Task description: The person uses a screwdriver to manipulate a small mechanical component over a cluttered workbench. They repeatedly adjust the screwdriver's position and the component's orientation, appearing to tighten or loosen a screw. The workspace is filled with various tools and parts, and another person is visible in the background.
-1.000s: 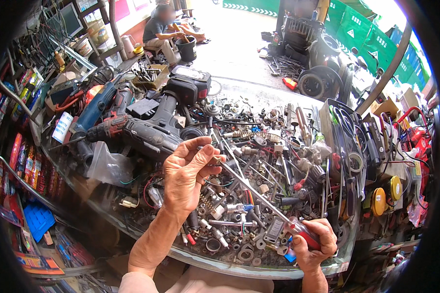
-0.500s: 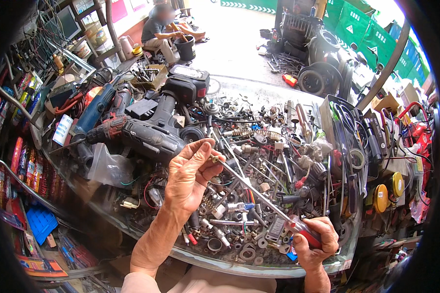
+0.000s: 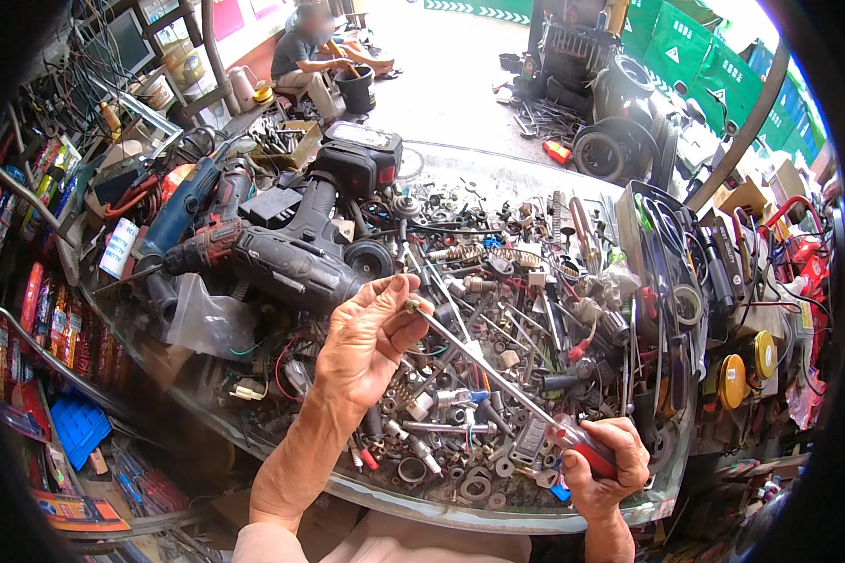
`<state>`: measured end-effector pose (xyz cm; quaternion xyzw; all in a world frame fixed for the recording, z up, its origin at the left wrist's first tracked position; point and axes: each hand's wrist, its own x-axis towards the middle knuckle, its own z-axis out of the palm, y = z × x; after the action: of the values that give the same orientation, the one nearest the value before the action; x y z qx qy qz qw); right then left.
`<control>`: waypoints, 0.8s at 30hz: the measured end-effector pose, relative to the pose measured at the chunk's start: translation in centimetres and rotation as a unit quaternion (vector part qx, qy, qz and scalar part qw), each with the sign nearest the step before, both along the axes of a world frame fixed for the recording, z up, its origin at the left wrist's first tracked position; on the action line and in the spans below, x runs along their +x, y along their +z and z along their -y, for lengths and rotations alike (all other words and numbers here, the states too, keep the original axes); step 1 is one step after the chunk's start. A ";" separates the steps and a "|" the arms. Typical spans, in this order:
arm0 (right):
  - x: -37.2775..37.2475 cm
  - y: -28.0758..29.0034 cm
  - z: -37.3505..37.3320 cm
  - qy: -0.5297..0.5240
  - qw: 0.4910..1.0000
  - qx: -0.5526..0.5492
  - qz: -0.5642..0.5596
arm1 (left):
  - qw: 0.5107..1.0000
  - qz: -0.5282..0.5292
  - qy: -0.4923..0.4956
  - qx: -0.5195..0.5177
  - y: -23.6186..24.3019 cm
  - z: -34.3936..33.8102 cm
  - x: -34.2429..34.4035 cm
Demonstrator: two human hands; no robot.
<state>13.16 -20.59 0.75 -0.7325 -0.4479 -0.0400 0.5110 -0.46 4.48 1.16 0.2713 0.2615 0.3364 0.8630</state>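
Between the thumb and fingers of my left hand (image 3: 355, 352) is a small brass-coloured piece (image 3: 413, 305), mostly hidden by the fingertips. My right hand (image 3: 606, 471) is closed around the red and clear handle of a long screwdriver (image 3: 498, 377). Its thin shaft slants up to the left, and the tip meets the small piece at my left fingers. Whether the tip sits inside the piece or only touches it, I cannot tell. Both hands are above a glass-topped counter (image 3: 385, 495) heaped with loose metal parts.
A black cordless drill (image 3: 286, 263) and a blue power tool (image 3: 180, 206) lie on the left. A metal tray (image 3: 629, 225) of cables and tape stands right. Bolts, springs and washers (image 3: 476, 488) crowd the middle. Beyond, a person (image 3: 300, 61) sits beside a black bucket (image 3: 356, 91).
My left fingertips have shifted slightly around the small brass-coloured piece. The screwdriver and my right hand stay almost where they were.
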 end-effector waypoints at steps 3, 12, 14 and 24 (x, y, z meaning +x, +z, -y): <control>0.0 0.0 0.0 -0.003 1.000 -0.002 0.003 | 1.000 -0.007 0.012 0.026 0.2 0.1 0.1; 0.0 -0.3 0.1 0.021 0.999 0.027 0.028 | 0.971 -0.108 0.110 0.181 1.4 0.8 0.5; 0.0 -0.2 0.1 0.024 0.999 0.029 0.031 | 0.979 -0.090 0.097 0.157 1.3 0.7 0.4; -0.2 -0.4 0.1 -0.006 0.998 0.042 0.035 | 0.972 -0.105 0.104 0.182 1.2 0.7 0.3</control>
<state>12.92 -20.74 0.30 -0.7110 -0.4591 -0.0878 0.5254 -0.13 3.73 2.40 0.4289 0.3122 0.4353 0.7274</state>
